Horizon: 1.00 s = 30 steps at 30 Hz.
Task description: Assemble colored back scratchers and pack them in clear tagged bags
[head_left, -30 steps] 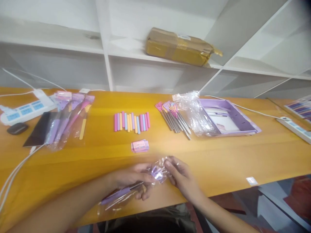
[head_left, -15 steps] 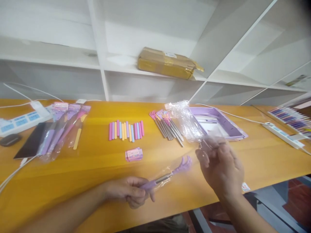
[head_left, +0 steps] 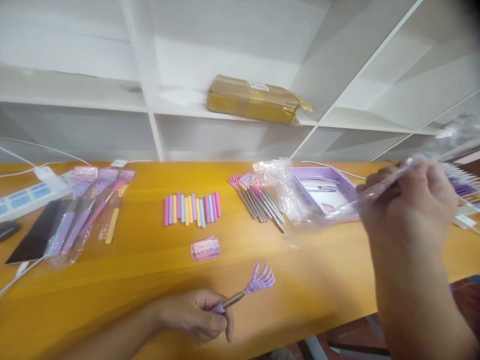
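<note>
My left hand (head_left: 204, 317) is closed round the handle of a back scratcher (head_left: 259, 281) with a purple hand-shaped head and a short metal shaft. Raised at the right, my right hand (head_left: 408, 205) grips a clear plastic bag (head_left: 446, 140), blurred and trailing to both sides of the fist. Past my left hand lies a small stack of printed cards (head_left: 205, 248). Behind it is a row of coloured handle sleeves (head_left: 192, 209) in pink, purple, yellow and blue. Several back scratcher heads on metal rods (head_left: 262, 200) lie bunched together, beside a pile of clear bags (head_left: 287, 190).
Bagged back scratchers (head_left: 80, 215) lie at the left over a black flat panel (head_left: 33, 235), near a white power strip (head_left: 28, 197). A purple tray (head_left: 350, 192) stands at the back right. White shelving rises behind, with a taped cardboard parcel (head_left: 251, 102) on it.
The clear wrap is off the back scratcher's head and shaft. My right hand has moved up and right with the plastic bag, while my left hand has shifted slightly down with the scratcher.
</note>
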Each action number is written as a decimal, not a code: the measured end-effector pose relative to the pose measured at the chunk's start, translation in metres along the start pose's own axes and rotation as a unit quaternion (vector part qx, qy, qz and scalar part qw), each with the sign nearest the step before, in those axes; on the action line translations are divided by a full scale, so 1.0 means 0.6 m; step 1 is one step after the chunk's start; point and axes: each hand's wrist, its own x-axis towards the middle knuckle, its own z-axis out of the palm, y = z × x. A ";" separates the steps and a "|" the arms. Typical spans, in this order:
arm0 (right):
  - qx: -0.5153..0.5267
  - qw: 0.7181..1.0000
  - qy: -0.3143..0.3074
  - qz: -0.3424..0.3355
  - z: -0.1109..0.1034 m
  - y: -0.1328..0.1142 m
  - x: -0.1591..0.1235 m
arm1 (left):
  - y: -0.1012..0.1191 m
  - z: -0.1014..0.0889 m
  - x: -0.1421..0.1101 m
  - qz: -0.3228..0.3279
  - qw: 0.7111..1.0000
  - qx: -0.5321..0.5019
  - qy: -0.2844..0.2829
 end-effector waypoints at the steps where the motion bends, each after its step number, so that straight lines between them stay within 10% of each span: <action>1: -0.059 0.998 0.019 -0.018 -0.007 0.019 0.051 | 0.001 0.001 0.000 -0.005 1.000 -0.001 0.001; 4: -0.386 0.914 -0.107 0.065 -0.016 0.103 0.163 | 0.003 0.001 0.001 -0.005 1.000 -0.012 0.004; 7: -0.473 0.856 -0.179 0.106 -0.005 0.194 0.199 | 0.002 -0.002 0.000 -0.001 1.000 -0.016 0.006; 12: -0.495 0.837 -0.219 0.085 0.017 0.285 0.185 | 0.000 -0.003 -0.001 0.002 1.000 -0.023 0.019; 18: -0.476 0.866 -0.151 0.020 0.030 0.263 0.164 | -0.006 0.000 0.005 0.061 0.992 -0.064 0.092; 22: -0.403 0.898 -0.178 0.011 0.039 0.205 0.038 | -0.019 -0.004 0.011 0.111 0.983 -0.085 0.116; 24: -0.229 0.895 -0.361 0.127 0.037 0.176 -0.081 | -0.021 -0.003 0.014 0.117 0.981 -0.098 0.122; 30: 0.100 0.731 -0.599 0.311 0.029 0.080 -0.380 | -0.004 0.037 0.016 0.024 0.972 0.171 0.162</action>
